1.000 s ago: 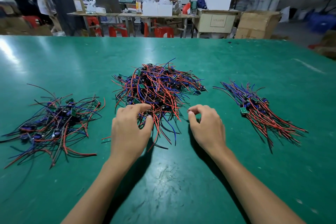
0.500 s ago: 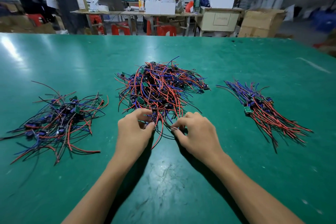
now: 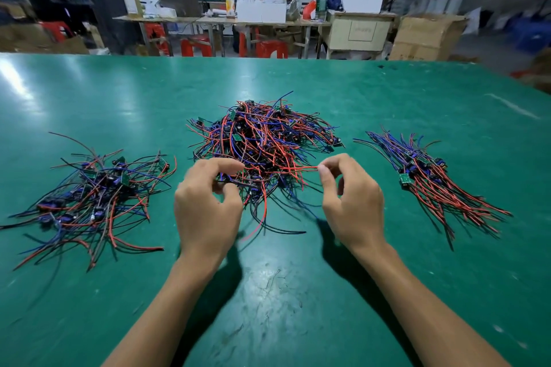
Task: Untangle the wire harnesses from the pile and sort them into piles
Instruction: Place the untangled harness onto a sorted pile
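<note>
Left hand (image 3: 208,205) pinches a dark bundle, right hand (image 3: 351,202) pinches a thin red wire (image 3: 286,169), stretched taut at the near edge of the tangled middle pile (image 3: 262,137) on the glossy green table (image 3: 268,292).

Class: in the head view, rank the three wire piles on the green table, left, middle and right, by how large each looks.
1. Middle pile.
2. Left pile, close behind; wide-angle distortion makes this unsure.
3. Right pile.

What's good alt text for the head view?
Left hand and right hand stretch a red wire from the middle pile on a green table. Sorted piles lie left and right.
</note>
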A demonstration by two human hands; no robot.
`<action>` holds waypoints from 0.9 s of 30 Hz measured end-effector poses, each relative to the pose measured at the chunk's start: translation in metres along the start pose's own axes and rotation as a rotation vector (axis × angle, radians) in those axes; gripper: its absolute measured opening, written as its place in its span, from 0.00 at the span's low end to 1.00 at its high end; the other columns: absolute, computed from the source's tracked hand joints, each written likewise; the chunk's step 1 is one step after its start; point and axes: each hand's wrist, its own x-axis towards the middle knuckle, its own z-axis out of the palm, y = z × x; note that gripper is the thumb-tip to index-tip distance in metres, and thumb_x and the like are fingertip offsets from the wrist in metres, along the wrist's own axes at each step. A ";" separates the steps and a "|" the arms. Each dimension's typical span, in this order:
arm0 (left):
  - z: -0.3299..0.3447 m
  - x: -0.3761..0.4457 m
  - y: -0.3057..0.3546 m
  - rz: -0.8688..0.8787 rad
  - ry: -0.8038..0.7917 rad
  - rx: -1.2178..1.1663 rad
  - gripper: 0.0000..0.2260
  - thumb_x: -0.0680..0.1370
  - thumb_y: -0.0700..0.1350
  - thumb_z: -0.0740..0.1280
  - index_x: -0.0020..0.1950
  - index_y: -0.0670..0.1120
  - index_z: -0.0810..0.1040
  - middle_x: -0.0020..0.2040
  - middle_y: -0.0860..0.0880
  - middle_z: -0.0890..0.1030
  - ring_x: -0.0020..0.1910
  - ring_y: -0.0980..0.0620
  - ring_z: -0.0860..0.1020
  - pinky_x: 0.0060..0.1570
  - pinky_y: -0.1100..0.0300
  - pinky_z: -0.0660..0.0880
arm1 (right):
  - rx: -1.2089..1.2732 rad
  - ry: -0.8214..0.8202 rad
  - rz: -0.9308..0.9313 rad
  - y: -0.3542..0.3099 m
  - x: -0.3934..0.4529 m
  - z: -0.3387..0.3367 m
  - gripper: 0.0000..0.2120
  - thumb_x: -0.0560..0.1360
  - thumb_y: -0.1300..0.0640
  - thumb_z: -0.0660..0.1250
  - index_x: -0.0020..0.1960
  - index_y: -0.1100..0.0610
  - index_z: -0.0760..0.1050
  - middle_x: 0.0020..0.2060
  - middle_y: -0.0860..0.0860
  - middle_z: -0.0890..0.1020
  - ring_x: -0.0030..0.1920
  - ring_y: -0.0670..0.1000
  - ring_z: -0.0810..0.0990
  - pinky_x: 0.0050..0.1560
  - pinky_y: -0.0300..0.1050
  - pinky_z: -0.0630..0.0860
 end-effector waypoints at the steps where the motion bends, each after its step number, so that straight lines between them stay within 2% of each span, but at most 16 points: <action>1: -0.002 -0.001 0.001 0.022 0.038 0.080 0.16 0.69 0.35 0.63 0.47 0.54 0.83 0.46 0.57 0.81 0.46 0.52 0.76 0.50 0.55 0.70 | 0.000 0.029 -0.015 0.000 0.001 -0.001 0.03 0.81 0.53 0.65 0.48 0.49 0.74 0.40 0.43 0.78 0.37 0.43 0.69 0.39 0.41 0.65; 3: -0.004 -0.002 0.002 0.090 0.103 0.168 0.16 0.67 0.37 0.63 0.47 0.53 0.83 0.45 0.56 0.79 0.49 0.48 0.72 0.50 0.55 0.64 | 0.005 0.101 -0.050 -0.001 0.002 -0.003 0.03 0.81 0.54 0.64 0.49 0.52 0.75 0.41 0.44 0.78 0.39 0.45 0.70 0.40 0.43 0.67; 5: -0.003 -0.005 0.003 0.184 0.074 0.131 0.15 0.67 0.36 0.63 0.47 0.50 0.83 0.45 0.53 0.80 0.48 0.47 0.72 0.50 0.53 0.66 | 0.017 0.167 -0.098 -0.001 0.003 -0.005 0.05 0.81 0.55 0.64 0.49 0.54 0.76 0.42 0.46 0.79 0.40 0.48 0.72 0.41 0.45 0.69; 8: 0.005 -0.008 0.004 0.281 -0.133 0.109 0.12 0.71 0.38 0.65 0.52 0.47 0.83 0.48 0.52 0.82 0.49 0.47 0.75 0.53 0.49 0.71 | 0.042 0.207 -0.191 -0.004 0.002 -0.007 0.04 0.80 0.59 0.65 0.47 0.57 0.77 0.41 0.48 0.78 0.41 0.48 0.71 0.42 0.44 0.69; 10: 0.011 -0.012 0.002 0.281 -0.288 0.132 0.13 0.75 0.43 0.67 0.59 0.47 0.81 0.53 0.53 0.83 0.54 0.49 0.76 0.58 0.52 0.71 | 0.083 0.201 -0.250 -0.006 0.001 -0.009 0.04 0.79 0.62 0.66 0.47 0.59 0.77 0.41 0.49 0.78 0.41 0.47 0.70 0.43 0.43 0.70; 12: 0.016 -0.016 0.000 0.226 -0.389 0.130 0.16 0.77 0.47 0.69 0.65 0.49 0.79 0.56 0.55 0.82 0.57 0.51 0.76 0.61 0.54 0.70 | 0.125 0.188 -0.315 -0.008 0.000 -0.009 0.04 0.80 0.63 0.65 0.47 0.61 0.77 0.42 0.49 0.77 0.40 0.47 0.71 0.43 0.41 0.70; 14: 0.019 -0.018 -0.001 0.139 -0.438 0.083 0.20 0.78 0.49 0.71 0.70 0.50 0.76 0.55 0.56 0.82 0.58 0.52 0.76 0.61 0.53 0.71 | 0.162 0.168 -0.362 -0.011 -0.003 -0.008 0.05 0.81 0.62 0.65 0.48 0.61 0.78 0.42 0.48 0.77 0.40 0.47 0.72 0.44 0.37 0.70; 16: 0.021 -0.019 -0.002 0.059 -0.465 0.041 0.22 0.77 0.50 0.73 0.71 0.53 0.75 0.53 0.58 0.83 0.56 0.53 0.78 0.61 0.51 0.72 | 0.199 0.135 -0.370 -0.016 -0.006 -0.005 0.06 0.82 0.62 0.64 0.48 0.62 0.78 0.42 0.49 0.78 0.41 0.43 0.72 0.47 0.33 0.69; 18: 0.021 -0.018 -0.003 -0.026 -0.527 -0.034 0.21 0.76 0.50 0.75 0.68 0.55 0.77 0.48 0.59 0.85 0.52 0.57 0.81 0.59 0.54 0.74 | 0.215 0.123 -0.346 -0.020 -0.008 -0.001 0.07 0.83 0.60 0.64 0.49 0.61 0.78 0.42 0.49 0.79 0.42 0.42 0.73 0.49 0.30 0.67; 20: 0.022 -0.018 -0.004 -0.109 -0.598 -0.150 0.16 0.75 0.48 0.76 0.63 0.56 0.80 0.43 0.58 0.86 0.44 0.60 0.82 0.51 0.65 0.74 | 0.222 0.144 -0.306 -0.021 -0.008 0.000 0.07 0.83 0.57 0.64 0.49 0.58 0.78 0.42 0.47 0.79 0.41 0.42 0.73 0.48 0.29 0.66; 22: 0.021 -0.018 -0.002 -0.147 -0.637 -0.246 0.15 0.76 0.43 0.75 0.60 0.56 0.81 0.41 0.55 0.86 0.36 0.62 0.79 0.39 0.74 0.69 | 0.235 0.174 -0.268 -0.021 -0.006 -0.002 0.07 0.84 0.54 0.64 0.50 0.56 0.78 0.43 0.44 0.79 0.40 0.42 0.74 0.47 0.30 0.67; 24: 0.019 -0.015 0.000 -0.170 -0.696 -0.341 0.15 0.76 0.41 0.74 0.60 0.55 0.82 0.42 0.51 0.87 0.35 0.60 0.77 0.36 0.73 0.68 | 0.269 0.200 -0.227 -0.021 -0.004 -0.006 0.07 0.84 0.51 0.64 0.51 0.52 0.78 0.42 0.43 0.80 0.39 0.45 0.78 0.45 0.32 0.69; 27: 0.014 -0.013 0.004 -0.208 -0.851 -0.500 0.12 0.76 0.44 0.73 0.59 0.51 0.84 0.46 0.46 0.87 0.40 0.54 0.79 0.40 0.64 0.72 | 0.320 0.233 -0.165 -0.023 -0.002 -0.010 0.04 0.83 0.49 0.65 0.51 0.47 0.77 0.38 0.44 0.81 0.38 0.48 0.81 0.41 0.36 0.72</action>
